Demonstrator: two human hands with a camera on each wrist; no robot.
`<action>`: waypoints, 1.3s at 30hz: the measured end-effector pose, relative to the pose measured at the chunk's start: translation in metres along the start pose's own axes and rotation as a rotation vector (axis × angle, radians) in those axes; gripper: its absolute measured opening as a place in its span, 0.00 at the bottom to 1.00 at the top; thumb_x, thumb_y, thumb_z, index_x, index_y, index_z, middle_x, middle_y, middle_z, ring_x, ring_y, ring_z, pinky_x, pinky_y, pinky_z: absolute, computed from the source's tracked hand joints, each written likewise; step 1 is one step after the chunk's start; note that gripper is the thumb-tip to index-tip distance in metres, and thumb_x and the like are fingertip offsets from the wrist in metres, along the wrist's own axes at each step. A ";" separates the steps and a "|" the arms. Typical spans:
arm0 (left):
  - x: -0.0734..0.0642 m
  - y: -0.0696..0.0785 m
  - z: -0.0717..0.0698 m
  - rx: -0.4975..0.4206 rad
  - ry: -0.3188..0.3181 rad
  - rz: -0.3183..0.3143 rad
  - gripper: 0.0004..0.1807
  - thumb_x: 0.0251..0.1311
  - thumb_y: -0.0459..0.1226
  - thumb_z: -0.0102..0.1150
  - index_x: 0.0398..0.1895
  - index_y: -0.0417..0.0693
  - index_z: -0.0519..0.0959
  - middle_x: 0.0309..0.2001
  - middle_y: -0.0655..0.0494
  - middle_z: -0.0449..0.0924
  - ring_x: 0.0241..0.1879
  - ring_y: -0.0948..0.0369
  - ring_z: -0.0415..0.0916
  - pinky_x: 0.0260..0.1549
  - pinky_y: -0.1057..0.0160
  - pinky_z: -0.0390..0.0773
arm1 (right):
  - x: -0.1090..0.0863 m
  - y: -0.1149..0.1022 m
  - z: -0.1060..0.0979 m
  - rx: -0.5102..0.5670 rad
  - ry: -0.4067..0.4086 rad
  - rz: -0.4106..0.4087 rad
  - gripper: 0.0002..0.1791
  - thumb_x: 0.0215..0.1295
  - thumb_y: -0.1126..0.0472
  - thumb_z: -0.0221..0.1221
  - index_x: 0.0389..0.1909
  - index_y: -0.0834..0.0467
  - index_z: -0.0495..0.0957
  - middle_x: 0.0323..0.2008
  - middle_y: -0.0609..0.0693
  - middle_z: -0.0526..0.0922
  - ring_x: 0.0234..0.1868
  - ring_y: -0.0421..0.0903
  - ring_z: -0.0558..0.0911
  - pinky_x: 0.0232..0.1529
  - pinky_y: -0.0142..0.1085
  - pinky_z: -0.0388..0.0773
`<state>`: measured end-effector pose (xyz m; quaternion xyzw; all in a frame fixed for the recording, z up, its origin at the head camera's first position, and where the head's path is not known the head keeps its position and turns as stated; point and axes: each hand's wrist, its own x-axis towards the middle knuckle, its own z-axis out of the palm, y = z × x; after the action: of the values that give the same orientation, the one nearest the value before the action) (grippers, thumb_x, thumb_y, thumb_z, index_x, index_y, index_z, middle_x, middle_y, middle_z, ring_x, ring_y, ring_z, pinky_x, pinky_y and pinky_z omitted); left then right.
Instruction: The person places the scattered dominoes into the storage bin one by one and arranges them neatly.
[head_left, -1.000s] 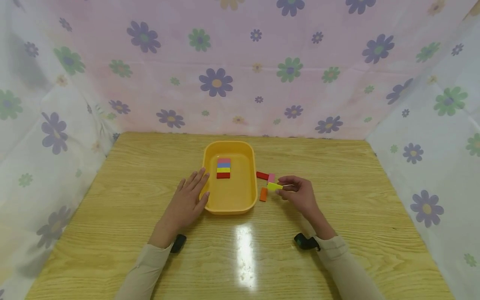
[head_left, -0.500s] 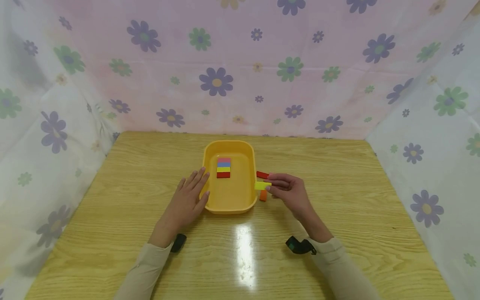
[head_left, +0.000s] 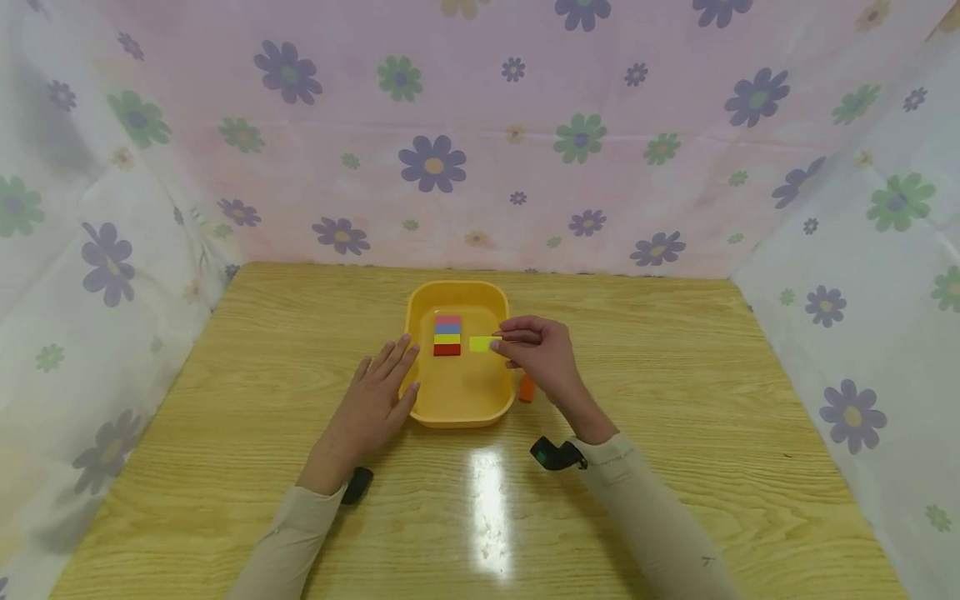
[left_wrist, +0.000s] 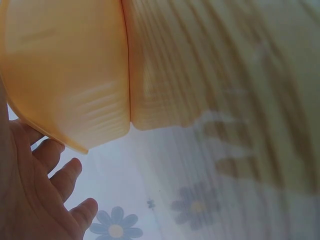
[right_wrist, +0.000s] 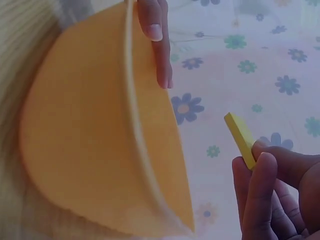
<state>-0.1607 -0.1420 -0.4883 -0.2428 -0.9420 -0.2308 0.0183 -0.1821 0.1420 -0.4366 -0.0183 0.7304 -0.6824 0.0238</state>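
My right hand (head_left: 542, 354) pinches a yellow block (head_left: 481, 343) by one end, over the right side of a yellow-orange plastic tub (head_left: 459, 421). The right wrist view shows the small flat yellow block (right_wrist: 241, 140) held between thumb and fingertips, above the tub's rim. My left hand (head_left: 372, 404) lies with straight fingers along the tub's left rim, and in the left wrist view its fingers (left_wrist: 65, 180) touch the outside of the rim. Inside the tub, pink, blue, yellow and red blocks (head_left: 447, 350) form a neat row, to the left of the held block.
An orange block (head_left: 527, 388) lies on the wooden table (head_left: 315, 308) just right of the tub, partly beneath the right hand in the head view. Flowered cloth (head_left: 480, 100) walls off the back and both sides. A black wrist camera (head_left: 555, 454) sits by the right cuff.
My right hand has carried the yellow block leftward from beside the tub to over its inside. It now covers the red and pink blocks on the table. The left hand stays put.
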 end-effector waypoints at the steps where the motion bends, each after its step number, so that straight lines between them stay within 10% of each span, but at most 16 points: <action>1: 0.000 0.000 0.000 0.002 0.000 0.001 0.33 0.78 0.47 0.45 0.81 0.45 0.56 0.82 0.50 0.47 0.80 0.46 0.46 0.75 0.34 0.46 | 0.004 -0.002 0.004 -0.005 0.000 -0.013 0.17 0.62 0.66 0.70 0.49 0.69 0.82 0.42 0.58 0.89 0.36 0.46 0.89 0.35 0.40 0.88; 11: -0.001 0.001 -0.002 0.011 -0.021 -0.020 0.33 0.78 0.47 0.45 0.81 0.47 0.55 0.82 0.51 0.47 0.81 0.46 0.46 0.75 0.34 0.46 | 0.044 -0.010 0.040 -0.101 0.039 -0.056 0.14 0.58 0.71 0.71 0.45 0.70 0.84 0.39 0.64 0.88 0.33 0.48 0.89 0.35 0.45 0.88; 19: 0.000 0.000 -0.001 0.002 0.011 0.001 0.32 0.78 0.46 0.46 0.80 0.45 0.58 0.82 0.49 0.49 0.80 0.44 0.48 0.73 0.32 0.48 | 0.062 -0.005 0.055 -0.218 -0.023 0.053 0.17 0.60 0.71 0.69 0.48 0.73 0.81 0.40 0.66 0.87 0.40 0.65 0.87 0.45 0.55 0.85; 24: 0.000 -0.001 -0.002 0.010 -0.007 -0.006 0.33 0.78 0.48 0.43 0.81 0.46 0.57 0.82 0.50 0.48 0.80 0.45 0.47 0.74 0.33 0.48 | 0.067 -0.003 0.057 -0.364 -0.128 0.189 0.20 0.57 0.70 0.70 0.50 0.73 0.81 0.33 0.64 0.88 0.34 0.60 0.88 0.41 0.45 0.87; 28: -0.001 -0.001 -0.002 0.023 -0.018 -0.007 0.33 0.78 0.48 0.44 0.81 0.46 0.57 0.82 0.51 0.47 0.80 0.45 0.47 0.74 0.33 0.48 | 0.072 0.005 0.059 -0.538 -0.188 0.215 0.11 0.51 0.69 0.74 0.28 0.68 0.80 0.17 0.52 0.79 0.16 0.46 0.79 0.22 0.30 0.77; 32: 0.000 0.000 -0.003 0.018 0.004 0.004 0.32 0.78 0.46 0.46 0.80 0.44 0.58 0.82 0.49 0.48 0.80 0.44 0.48 0.73 0.33 0.48 | 0.079 0.009 0.063 -0.730 -0.266 0.211 0.26 0.49 0.67 0.74 0.06 0.58 0.67 0.07 0.46 0.66 0.09 0.41 0.64 0.14 0.29 0.58; 39: -0.001 0.001 -0.003 0.010 0.018 0.011 0.32 0.78 0.45 0.47 0.80 0.44 0.58 0.82 0.48 0.49 0.79 0.44 0.49 0.73 0.33 0.49 | 0.082 0.008 0.067 -0.844 -0.296 0.245 0.26 0.50 0.65 0.73 0.03 0.56 0.68 0.06 0.45 0.67 0.10 0.42 0.69 0.14 0.29 0.61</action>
<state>-0.1599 -0.1428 -0.4849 -0.2460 -0.9416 -0.2280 0.0291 -0.2597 0.0714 -0.4503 -0.0372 0.9297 -0.3078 0.1987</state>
